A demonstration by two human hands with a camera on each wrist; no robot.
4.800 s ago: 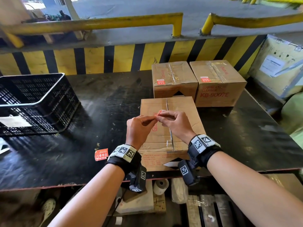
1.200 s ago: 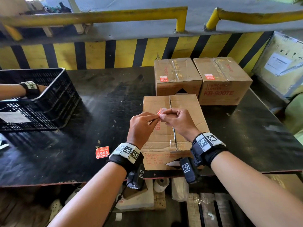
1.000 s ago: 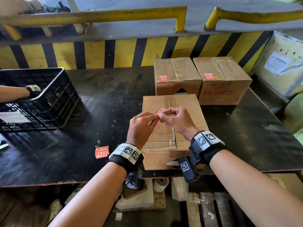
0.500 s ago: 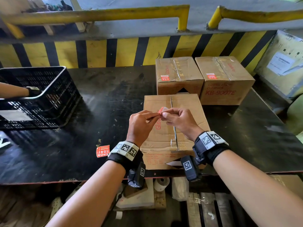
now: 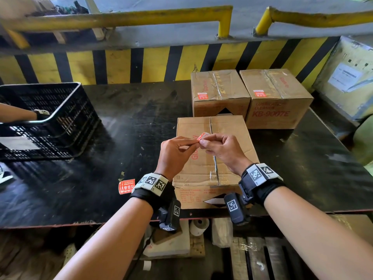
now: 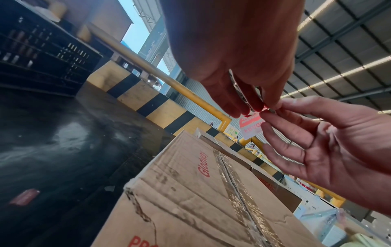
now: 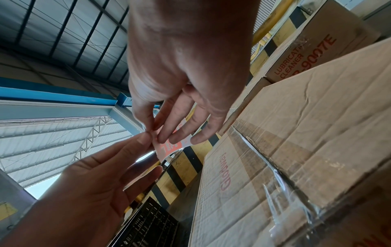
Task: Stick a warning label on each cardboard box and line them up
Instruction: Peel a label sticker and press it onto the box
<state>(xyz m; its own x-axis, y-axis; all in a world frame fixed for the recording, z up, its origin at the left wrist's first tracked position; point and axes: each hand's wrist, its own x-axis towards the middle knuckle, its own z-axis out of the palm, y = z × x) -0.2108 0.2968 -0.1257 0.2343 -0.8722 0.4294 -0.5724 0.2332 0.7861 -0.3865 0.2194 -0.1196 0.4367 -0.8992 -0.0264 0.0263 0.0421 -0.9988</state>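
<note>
Both my hands hover above the near cardboard box point(image 5: 228, 158), which carries no label on its top. My left hand point(image 5: 194, 141) and right hand point(image 5: 202, 142) pinch a small red-and-white warning label point(image 5: 202, 136) between thumb and fingertips. In the left wrist view the label point(image 6: 250, 127) hangs from the meeting fingertips over the box point(image 6: 211, 192). In the right wrist view my right hand point(image 7: 156, 133) holds the label point(image 7: 171, 147) against my left hand point(image 7: 105, 183). Two boxes point(image 5: 220, 93) point(image 5: 276, 98) stand side by side at the back, each with a red label.
Spare red labels point(image 5: 126, 186) lie on the black table point(image 5: 101, 178) left of my left wrist. A black plastic crate point(image 5: 44, 120) stands at the left, with another person's arm point(image 5: 18, 114) reaching into it. A yellow-black striped barrier point(image 5: 141, 63) runs behind.
My hands stay together over the near box, working the label between the fingertips. Another person's arm has appeared at the crate since the earliest frame.
</note>
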